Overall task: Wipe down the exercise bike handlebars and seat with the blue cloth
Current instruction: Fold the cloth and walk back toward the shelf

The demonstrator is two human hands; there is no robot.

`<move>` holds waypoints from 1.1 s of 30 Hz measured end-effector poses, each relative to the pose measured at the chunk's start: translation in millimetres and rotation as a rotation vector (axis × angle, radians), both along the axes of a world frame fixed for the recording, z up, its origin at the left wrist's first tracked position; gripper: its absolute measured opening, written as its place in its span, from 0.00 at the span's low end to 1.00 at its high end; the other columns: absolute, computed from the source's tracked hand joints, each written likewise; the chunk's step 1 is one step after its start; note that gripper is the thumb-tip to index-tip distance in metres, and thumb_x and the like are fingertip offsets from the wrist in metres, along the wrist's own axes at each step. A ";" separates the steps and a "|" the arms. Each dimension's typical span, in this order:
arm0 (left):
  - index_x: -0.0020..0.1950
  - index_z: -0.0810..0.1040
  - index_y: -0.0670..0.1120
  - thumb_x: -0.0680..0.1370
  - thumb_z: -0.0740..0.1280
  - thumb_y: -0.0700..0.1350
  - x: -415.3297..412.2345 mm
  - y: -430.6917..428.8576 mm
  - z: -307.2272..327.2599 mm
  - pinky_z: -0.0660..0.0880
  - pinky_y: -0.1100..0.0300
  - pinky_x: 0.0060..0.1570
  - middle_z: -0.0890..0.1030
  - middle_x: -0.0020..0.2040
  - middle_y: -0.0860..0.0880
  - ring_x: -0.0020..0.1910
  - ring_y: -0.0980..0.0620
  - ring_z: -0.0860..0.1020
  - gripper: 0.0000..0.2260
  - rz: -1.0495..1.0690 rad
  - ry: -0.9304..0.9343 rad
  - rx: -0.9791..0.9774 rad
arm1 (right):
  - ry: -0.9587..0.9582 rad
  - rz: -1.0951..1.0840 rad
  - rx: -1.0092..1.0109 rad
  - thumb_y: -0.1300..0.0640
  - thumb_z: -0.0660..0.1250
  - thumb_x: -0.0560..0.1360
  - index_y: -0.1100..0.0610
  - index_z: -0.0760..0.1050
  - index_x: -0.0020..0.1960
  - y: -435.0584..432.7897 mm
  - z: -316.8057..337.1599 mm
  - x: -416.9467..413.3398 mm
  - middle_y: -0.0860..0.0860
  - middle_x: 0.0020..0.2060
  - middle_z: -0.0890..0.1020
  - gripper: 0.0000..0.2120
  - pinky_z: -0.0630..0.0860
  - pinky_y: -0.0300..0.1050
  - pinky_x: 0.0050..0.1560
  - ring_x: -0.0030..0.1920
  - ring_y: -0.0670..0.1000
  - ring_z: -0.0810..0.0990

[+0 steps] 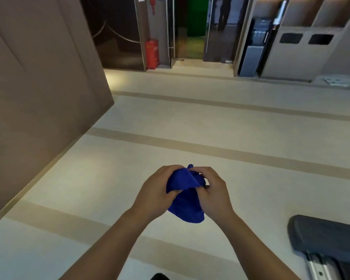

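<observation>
Pale floor (190, 138) with tan stripes is seen under the blue cloth (185, 203). A brown wall panel (38, 87) is seen well left of the cloth. A doorway (188, 37) and a red cabinet (152, 54) are seen far beyond it, with waste bins (303, 47) beyond it to the right. A dark grey pad (321, 237) lies low to its right, apart from it.

The cloth is held bunched in mid-air between both hands. Left hand (154, 195): fingers (170, 170) are curled over its upper left edge. Right hand (214, 190): fingers are curled round its upper right. A tip of the cloth pokes up between them, and the lower lobe hangs free.

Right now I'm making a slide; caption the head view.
Left hand and right hand grip the blue cloth above a striped floor, dark pad at lower right.
</observation>
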State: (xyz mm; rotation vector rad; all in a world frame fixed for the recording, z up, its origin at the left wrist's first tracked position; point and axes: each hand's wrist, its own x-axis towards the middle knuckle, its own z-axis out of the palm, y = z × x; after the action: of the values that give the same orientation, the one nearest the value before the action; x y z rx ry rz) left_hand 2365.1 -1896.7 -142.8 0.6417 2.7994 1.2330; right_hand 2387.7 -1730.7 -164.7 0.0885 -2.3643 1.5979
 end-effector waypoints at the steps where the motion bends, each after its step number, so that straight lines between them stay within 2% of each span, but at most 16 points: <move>1: 0.62 0.68 0.61 0.74 0.66 0.45 -10.2 8.2 -3.2 0.73 0.67 0.51 0.74 0.57 0.65 0.54 0.64 0.73 0.19 0.004 0.002 -0.016 | -0.017 -0.004 -0.014 0.69 0.61 0.71 0.42 0.76 0.51 9.3 -3.5 -7.7 0.36 0.48 0.78 0.22 0.77 0.44 0.45 0.51 0.43 0.77; 3: 0.62 0.69 0.60 0.75 0.63 0.44 -33.3 24.1 -10.2 0.74 0.62 0.50 0.76 0.57 0.64 0.52 0.62 0.74 0.18 0.023 0.011 -0.061 | -0.056 -0.012 -0.043 0.68 0.62 0.71 0.42 0.76 0.51 27.2 -11.1 -26.5 0.37 0.48 0.78 0.21 0.79 0.44 0.42 0.50 0.44 0.77; 6: 0.62 0.67 0.59 0.76 0.62 0.44 -77.7 48.9 -21.1 0.76 0.60 0.45 0.78 0.52 0.61 0.47 0.58 0.76 0.16 0.075 0.001 -0.083 | -0.073 -0.047 -0.030 0.66 0.65 0.71 0.43 0.77 0.51 52.4 -20.2 -65.8 0.39 0.48 0.79 0.18 0.78 0.37 0.41 0.50 0.42 0.77; 8: 0.57 0.66 0.57 0.77 0.62 0.44 -113.8 66.3 -28.5 0.77 0.58 0.42 0.79 0.48 0.59 0.42 0.58 0.77 0.13 0.093 -0.042 -0.049 | -0.094 -0.060 -0.024 0.64 0.66 0.71 0.43 0.76 0.51 67.7 -25.7 -100.6 0.39 0.48 0.79 0.17 0.77 0.34 0.40 0.49 0.41 0.77; 10: 0.53 0.68 0.57 0.76 0.62 0.43 -152.5 84.5 -33.7 0.77 0.59 0.40 0.79 0.45 0.59 0.41 0.59 0.77 0.10 0.055 -0.071 -0.014 | -0.121 -0.053 -0.044 0.64 0.67 0.71 0.42 0.74 0.54 81.6 -31.0 -138.4 0.38 0.50 0.77 0.19 0.76 0.33 0.41 0.51 0.40 0.76; 13: 0.51 0.70 0.58 0.76 0.63 0.42 -216.8 111.9 -30.9 0.75 0.64 0.43 0.79 0.46 0.61 0.44 0.61 0.77 0.11 -0.050 -0.107 0.020 | -0.128 -0.027 -0.060 0.66 0.67 0.71 0.42 0.73 0.59 104.1 -29.3 -196.4 0.38 0.55 0.75 0.24 0.75 0.32 0.44 0.55 0.39 0.74; 16: 0.50 0.74 0.59 0.73 0.65 0.42 -287.1 139.7 -23.3 0.73 0.68 0.45 0.78 0.47 0.63 0.47 0.63 0.76 0.12 -0.120 -0.119 0.052 | -0.138 -0.034 -0.051 0.68 0.67 0.69 0.42 0.76 0.55 133.1 -23.2 -256.5 0.40 0.54 0.77 0.23 0.77 0.34 0.44 0.55 0.42 0.75; 20: 0.49 0.75 0.61 0.72 0.69 0.45 -378.0 184.9 -12.2 0.72 0.71 0.48 0.76 0.49 0.65 0.50 0.64 0.75 0.11 -0.210 -0.082 0.102 | -0.153 -0.139 -0.135 0.68 0.66 0.70 0.42 0.76 0.47 174.7 -18.1 -333.1 0.38 0.47 0.78 0.19 0.76 0.35 0.37 0.49 0.43 0.77; 23: 0.52 0.72 0.62 0.68 0.70 0.51 -433.4 230.7 -9.0 0.71 0.69 0.49 0.75 0.51 0.66 0.52 0.63 0.73 0.15 -0.311 -0.076 0.059 | -0.149 -0.244 -0.181 0.69 0.65 0.71 0.41 0.75 0.45 210.7 -15.6 -382.0 0.37 0.46 0.78 0.20 0.76 0.34 0.37 0.48 0.41 0.77; 25: 0.58 0.68 0.64 0.64 0.73 0.54 -468.5 263.4 -13.8 0.69 0.69 0.51 0.72 0.55 0.67 0.56 0.64 0.70 0.25 -0.387 -0.065 -0.033 | -0.143 -0.306 -0.189 0.70 0.64 0.71 0.41 0.75 0.45 241.5 -15.5 -413.4 0.36 0.46 0.78 0.22 0.77 0.35 0.40 0.49 0.41 0.77; 27: 0.64 0.64 0.64 0.64 0.74 0.52 -507.4 298.5 -24.6 0.69 0.66 0.54 0.70 0.61 0.65 0.59 0.63 0.68 0.32 -0.428 -0.090 -0.103 | -0.129 -0.357 -0.193 0.69 0.65 0.71 0.42 0.76 0.45 278.5 -18.6 -447.2 0.37 0.46 0.79 0.21 0.77 0.35 0.42 0.49 0.41 0.77; 30: 0.66 0.65 0.61 0.69 0.71 0.44 -570.9 358.4 -40.9 0.71 0.66 0.55 0.72 0.62 0.61 0.58 0.61 0.71 0.29 -0.430 -0.155 -0.061 | -0.113 -0.412 -0.180 0.68 0.64 0.72 0.41 0.77 0.45 340.0 -24.7 -502.5 0.37 0.46 0.79 0.20 0.77 0.35 0.43 0.49 0.41 0.78; 33: 0.65 0.67 0.59 0.71 0.69 0.42 -639.1 430.3 -42.7 0.69 0.69 0.52 0.74 0.60 0.61 0.55 0.61 0.73 0.25 -0.416 -0.168 -0.022 | -0.107 -0.443 -0.179 0.67 0.65 0.73 0.41 0.77 0.45 409.3 -26.8 -563.8 0.37 0.45 0.79 0.18 0.77 0.35 0.41 0.48 0.41 0.78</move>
State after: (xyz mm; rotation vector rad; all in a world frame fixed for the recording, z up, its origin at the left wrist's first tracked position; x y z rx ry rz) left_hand 1726.0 -1466.4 -185.5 1.0022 2.3763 1.1111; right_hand 1823.9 -1321.5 -191.5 -0.5312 -2.1035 1.6060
